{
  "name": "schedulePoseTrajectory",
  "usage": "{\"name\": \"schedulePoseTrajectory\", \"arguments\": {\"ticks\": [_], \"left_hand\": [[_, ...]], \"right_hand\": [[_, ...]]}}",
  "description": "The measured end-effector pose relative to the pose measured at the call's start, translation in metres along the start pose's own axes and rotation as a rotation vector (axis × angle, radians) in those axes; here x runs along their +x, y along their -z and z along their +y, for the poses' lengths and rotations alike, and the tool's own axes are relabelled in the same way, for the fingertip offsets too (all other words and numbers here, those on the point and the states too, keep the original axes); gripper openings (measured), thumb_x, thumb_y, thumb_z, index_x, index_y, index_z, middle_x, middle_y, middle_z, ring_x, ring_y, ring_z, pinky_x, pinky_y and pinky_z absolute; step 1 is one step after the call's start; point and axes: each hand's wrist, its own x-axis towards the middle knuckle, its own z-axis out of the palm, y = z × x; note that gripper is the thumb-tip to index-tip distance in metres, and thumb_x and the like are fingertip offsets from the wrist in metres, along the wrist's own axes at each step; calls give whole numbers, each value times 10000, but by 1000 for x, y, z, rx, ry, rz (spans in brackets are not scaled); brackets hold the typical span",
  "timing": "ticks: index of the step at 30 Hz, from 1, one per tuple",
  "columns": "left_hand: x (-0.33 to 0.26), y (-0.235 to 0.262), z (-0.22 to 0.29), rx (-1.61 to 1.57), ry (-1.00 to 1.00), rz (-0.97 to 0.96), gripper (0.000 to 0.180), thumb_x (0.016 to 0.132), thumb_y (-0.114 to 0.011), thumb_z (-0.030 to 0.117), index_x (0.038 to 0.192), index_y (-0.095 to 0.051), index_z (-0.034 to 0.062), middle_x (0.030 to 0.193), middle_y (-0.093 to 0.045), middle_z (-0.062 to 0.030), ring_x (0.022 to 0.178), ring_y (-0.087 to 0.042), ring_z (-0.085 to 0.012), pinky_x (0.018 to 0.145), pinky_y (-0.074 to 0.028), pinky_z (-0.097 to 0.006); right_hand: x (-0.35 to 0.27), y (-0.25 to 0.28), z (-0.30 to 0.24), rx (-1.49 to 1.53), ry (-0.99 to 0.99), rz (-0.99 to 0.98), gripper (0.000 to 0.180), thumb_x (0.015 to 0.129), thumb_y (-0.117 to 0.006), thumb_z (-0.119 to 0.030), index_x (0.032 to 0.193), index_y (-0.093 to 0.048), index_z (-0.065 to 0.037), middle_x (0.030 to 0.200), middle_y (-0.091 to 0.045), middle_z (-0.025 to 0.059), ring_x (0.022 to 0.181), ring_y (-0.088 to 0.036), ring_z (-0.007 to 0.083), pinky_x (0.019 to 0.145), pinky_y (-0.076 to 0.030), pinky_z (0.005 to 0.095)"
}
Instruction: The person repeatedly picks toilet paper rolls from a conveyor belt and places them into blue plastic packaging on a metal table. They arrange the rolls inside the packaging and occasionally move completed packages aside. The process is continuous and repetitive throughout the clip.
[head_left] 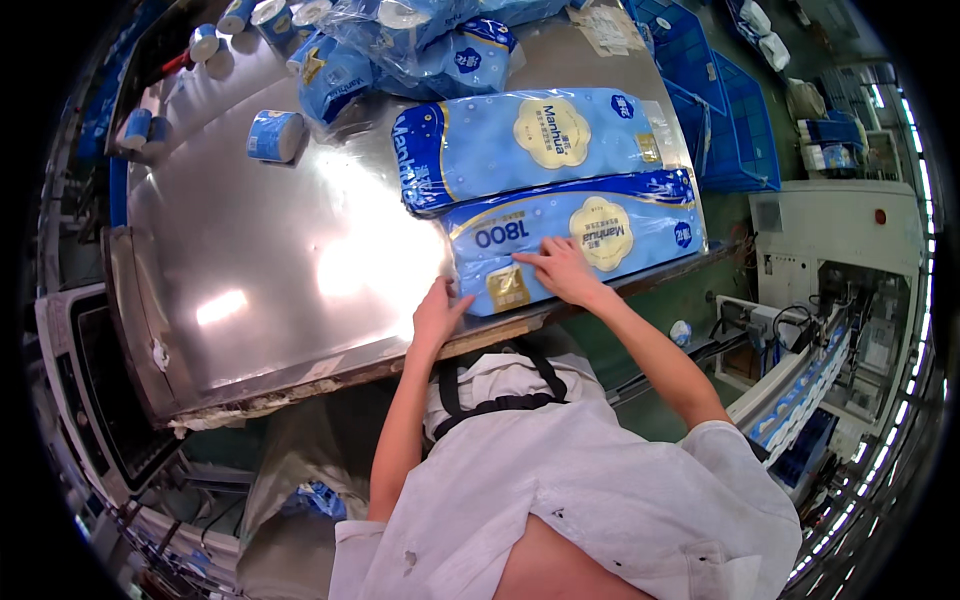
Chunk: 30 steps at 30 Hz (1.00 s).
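Note:
Two long blue plastic packs of paper rolls lie side by side along the table's near right. My left hand [435, 315] rests at the left end of the nearer pack [560, 222], thumb apart from the fingers and touching its corner. On the top film of that same pack lies my right hand [565, 270], index finger stretched out to the left, gripping nothing. Directly behind, and touching it, is the farther pack [480, 150]. The contents of both packs are hidden by the printed film.
More blue packs [480, 60] in clear film are heaped at the back of the metal table [230, 320]. A single wrapped roll [275, 136] stands left of them, with several more at the far left. Blue crates [740, 120] and a pale machine [840, 230] stand to the right.

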Motion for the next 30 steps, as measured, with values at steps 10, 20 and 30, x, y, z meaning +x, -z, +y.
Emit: {"name": "schedulePoseTrajectory", "arguments": {"ticks": [10, 20, 30], "left_hand": [[19, -17, 88, 364, -340, 322, 670, 797, -814, 157, 1391, -525, 40, 1478, -478, -189, 1389, -432, -408, 1141, -388, -508], [109, -93, 168, 771, -567, 301, 731, 743, -737, 31, 1439, -517, 83, 1530, -477, -132, 1445, -420, -341, 1200, -329, -516], [44, 8, 78, 710, -153, 433, 672, 750, -630, -71, 1407, -524, 27, 1448, -503, -169, 1381, -436, -403, 1182, -355, -497]], "right_hand": [[-137, 74, 276, -109, -218, -78, 632, 906, -592, -62, 1483, -568, -321, 928, -579, 109, 933, -608, 322, 841, -512, 456], [-149, 55, 359, 323, -683, 306, 423, 994, -630, -358, 1311, -500, -110, 1222, -673, 224, 1133, -649, 444, 949, -511, 517], [-96, 46, 271, 306, -838, 202, 641, 883, -700, -320, 1417, -406, -123, 1039, -725, 287, 989, -690, 504, 886, -536, 561]]}}
